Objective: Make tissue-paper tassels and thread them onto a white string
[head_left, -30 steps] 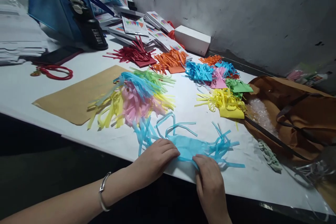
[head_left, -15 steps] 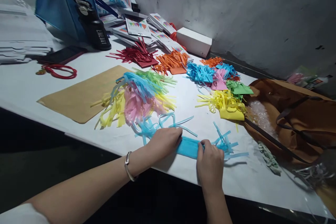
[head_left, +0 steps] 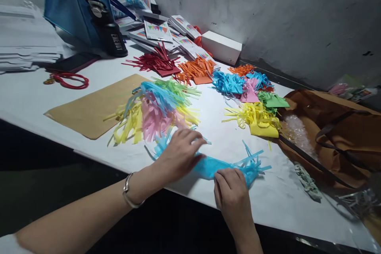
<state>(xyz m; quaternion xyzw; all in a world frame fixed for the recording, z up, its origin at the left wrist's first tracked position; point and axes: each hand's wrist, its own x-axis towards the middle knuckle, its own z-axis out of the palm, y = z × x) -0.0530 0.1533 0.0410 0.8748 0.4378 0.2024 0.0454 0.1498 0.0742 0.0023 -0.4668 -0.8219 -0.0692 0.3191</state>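
Observation:
A light blue fringed tissue-paper piece (head_left: 235, 165) lies near the front edge of the white table (head_left: 268, 202). My left hand (head_left: 178, 152) presses down on its left end with fingers bent over the paper, a silver bracelet on that wrist. My right hand (head_left: 230, 192) pinches the rolled middle of the same piece from the near side. Blue fringe sticks out on both sides of my hands. Just behind lies a mixed pile of yellow, pink, blue and green fringed paper (head_left: 156, 111).
A brown paper sheet (head_left: 89, 107) lies at left. Further back are red (head_left: 157, 61), orange (head_left: 196, 69), blue (head_left: 228, 82) and yellow (head_left: 257, 119) fringe bundles, a white box (head_left: 222, 47) and card packs. A brown bag (head_left: 336, 135) sits at right, a blue bag (head_left: 77, 6) at back left.
My left hand has moved forward and up over the piece's left fringe. The blue paper has been rolled tighter, and my right hand has slid left along it.

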